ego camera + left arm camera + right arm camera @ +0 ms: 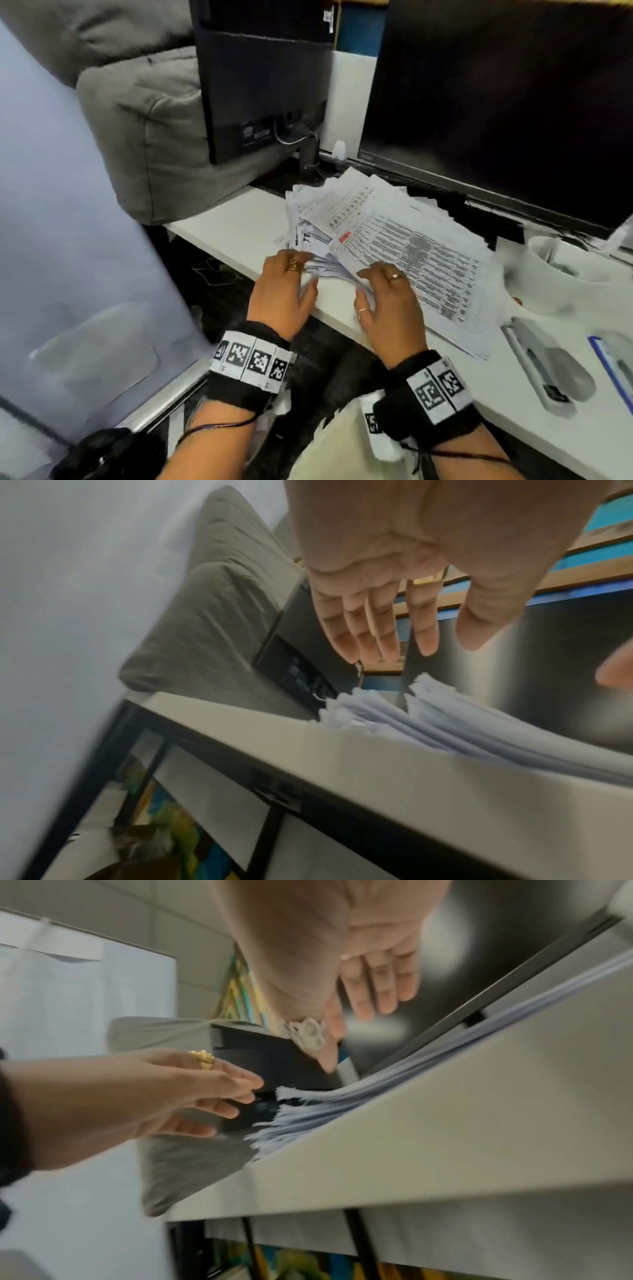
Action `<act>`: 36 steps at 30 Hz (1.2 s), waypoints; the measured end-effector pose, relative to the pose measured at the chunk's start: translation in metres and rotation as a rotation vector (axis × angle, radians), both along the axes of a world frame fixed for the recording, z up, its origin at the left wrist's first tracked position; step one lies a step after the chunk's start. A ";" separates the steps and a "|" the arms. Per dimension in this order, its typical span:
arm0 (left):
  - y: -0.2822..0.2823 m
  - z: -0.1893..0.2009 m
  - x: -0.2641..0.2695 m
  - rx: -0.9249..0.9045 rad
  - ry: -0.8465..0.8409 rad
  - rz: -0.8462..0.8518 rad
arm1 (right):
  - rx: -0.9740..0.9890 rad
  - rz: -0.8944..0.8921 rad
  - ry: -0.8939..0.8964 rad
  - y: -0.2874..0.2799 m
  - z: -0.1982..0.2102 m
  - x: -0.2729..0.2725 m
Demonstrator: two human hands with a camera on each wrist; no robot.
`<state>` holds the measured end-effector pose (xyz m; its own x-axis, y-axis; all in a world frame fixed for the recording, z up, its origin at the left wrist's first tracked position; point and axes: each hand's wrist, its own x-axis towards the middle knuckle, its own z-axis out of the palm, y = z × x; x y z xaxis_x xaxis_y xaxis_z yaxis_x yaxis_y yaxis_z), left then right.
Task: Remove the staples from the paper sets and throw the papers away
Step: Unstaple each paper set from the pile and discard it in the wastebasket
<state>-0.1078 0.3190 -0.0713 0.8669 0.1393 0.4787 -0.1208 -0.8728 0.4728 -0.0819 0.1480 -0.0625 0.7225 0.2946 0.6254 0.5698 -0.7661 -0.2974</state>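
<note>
Nearest: both wrists w/ black bands, then left hand (pixel 286 291) & right hand (pixel 387 301) side by side at the near edge of the bench (pixel 222 222). Left fingers (pixel 356 631) straight & loose, gripping nothing in wrist view; tips at the near-left corner of the paper pile (pixel 394 246). Right fingers (pixel 383 988) also extended, lying over the pile's near edge; no pinch visible.

Pile sits on bench between hands & the dark monitor (pixel 496 102), sheets fanned & ragged at the left end. Stapler-like tool (pixel 544 366) lies to the right, untouched; white bowl (pixel 561 270) beyond it.

Step, prob.: sorting/selecting a set from the pile, no staple work under way. Next move needs one set separated, its stapled corner found (staples not visible here), then a firm pinch on that corner. Bin not in view
</note>
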 end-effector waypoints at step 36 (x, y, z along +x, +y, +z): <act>-0.018 0.011 -0.014 -0.366 0.044 0.043 | 0.909 -0.244 0.376 -0.138 0.039 -0.007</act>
